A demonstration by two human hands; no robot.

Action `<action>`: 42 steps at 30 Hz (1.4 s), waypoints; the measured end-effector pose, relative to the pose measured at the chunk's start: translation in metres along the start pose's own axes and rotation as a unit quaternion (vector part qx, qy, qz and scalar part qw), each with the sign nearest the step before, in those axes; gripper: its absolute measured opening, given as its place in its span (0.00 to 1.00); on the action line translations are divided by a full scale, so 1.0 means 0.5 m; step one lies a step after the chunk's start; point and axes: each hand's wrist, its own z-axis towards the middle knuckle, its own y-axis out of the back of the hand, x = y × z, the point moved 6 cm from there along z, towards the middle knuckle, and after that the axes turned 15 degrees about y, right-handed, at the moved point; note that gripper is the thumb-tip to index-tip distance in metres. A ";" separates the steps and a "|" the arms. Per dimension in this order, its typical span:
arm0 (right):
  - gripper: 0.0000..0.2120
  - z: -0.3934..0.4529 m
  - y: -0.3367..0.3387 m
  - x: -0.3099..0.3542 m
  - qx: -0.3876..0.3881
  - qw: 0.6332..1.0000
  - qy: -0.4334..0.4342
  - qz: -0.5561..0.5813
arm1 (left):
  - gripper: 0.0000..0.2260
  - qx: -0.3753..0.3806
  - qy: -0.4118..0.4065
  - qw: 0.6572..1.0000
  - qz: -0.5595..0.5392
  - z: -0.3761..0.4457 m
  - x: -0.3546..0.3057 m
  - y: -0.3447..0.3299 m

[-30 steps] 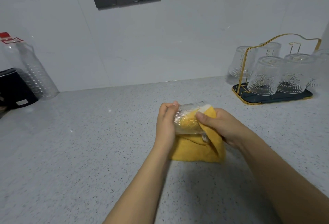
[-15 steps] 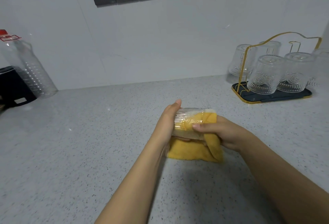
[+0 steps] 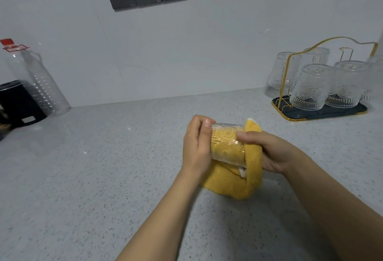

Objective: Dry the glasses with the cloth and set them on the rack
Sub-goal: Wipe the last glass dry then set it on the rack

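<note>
While it lies on its side above the bench [image 3: 103,178], the patterned clear glass [image 3: 224,142] shows yellow cloth [image 3: 234,184] stuffed inside. The left hand [image 3: 196,146] grips its base; the right hand [image 3: 275,153] grips cloth at its mouth. Beyond the right grip, the rack [image 3: 319,113] holds upturned glasses [image 3: 308,88].

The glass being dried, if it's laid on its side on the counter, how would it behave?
The glass is round-sided, so it would probably roll. Its embossed pattern may give some grip, though clear glass is likely fragile on the hard counter.
</note>
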 end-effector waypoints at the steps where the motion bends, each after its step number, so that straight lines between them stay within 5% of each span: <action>1: 0.32 -0.002 -0.003 0.005 0.003 1.000 0.001 -0.029 | 0.19 0.006 0.014 1.000 -0.009 -0.002 -0.002 -0.003; 6: 0.10 -0.018 -0.025 0.007 0.052 0.958 0.043 -0.280 | 0.18 0.061 0.166 0.984 0.034 0.008 0.014 -0.007; 10: 0.10 -0.012 -0.055 -0.003 0.159 0.887 0.068 -0.429 | 0.25 0.139 0.352 0.924 0.062 -0.002 0.040 -0.011; 12: 0.14 -0.013 -0.038 0.006 0.112 0.931 0.063 -0.343 | 0.30 0.138 0.314 0.937 0.065 -0.001 0.029 -0.015; 15: 0.17 -0.012 0.009 0.030 -0.003 0.987 0.053 -0.151 | 0.27 0.100 0.155 0.982 0.025 0.004 0.003 -0.012; 17: 0.30 -0.007 0.024 0.032 -0.027 0.997 0.046 -0.052 | 0.18 0.064 0.022 0.996 0.057 0.004 -0.010 -0.009; 19: 0.34 -0.005 0.023 0.025 -0.028 0.997 0.043 -0.057 | 0.14 0.052 -0.027 0.997 0.041 0.000 -0.008 -0.013; 22: 0.22 -0.007 0.012 0.017 -0.015 0.994 0.051 -0.097 | 0.13 0.062 -0.010 0.998 -0.021 -0.005 -0.009 -0.018; 25: 0.25 -0.009 0.000 0.015 0.022 0.989 0.072 -0.129 | 0.15 0.070 0.038 0.996 -0.051 -0.002 -0.008 -0.013; 28: 0.19 -0.003 -0.011 0.005 0.065 0.957 0.084 -0.272 | 0.22 0.117 0.207 0.971 -0.022 0.001 0.014 -0.021; 31: 0.16 0.001 -0.021 -0.008 0.089 0.954 0.075 -0.276 | 0.30 0.141 0.323 0.935 0.047 0.002 0.053 -0.022; 34: 0.17 0.005 0.008 -0.003 0.013 0.980 0.067 -0.187 | 0.36 0.117 0.240 0.963 0.022 0.014 0.045 -0.017; 38: 0.37 0.013 0.031 -0.009 -0.060 0.998 0.030 -0.018 | 0.21 0.052 0.041 0.996 0.058 0.003 0.010 -0.012; 42: 0.19 0.010 0.019 -0.014 -0.068 0.996 0.050 -0.030 | 0.11 0.003 0.006 1.000 0.015 0.000 0.013 -0.011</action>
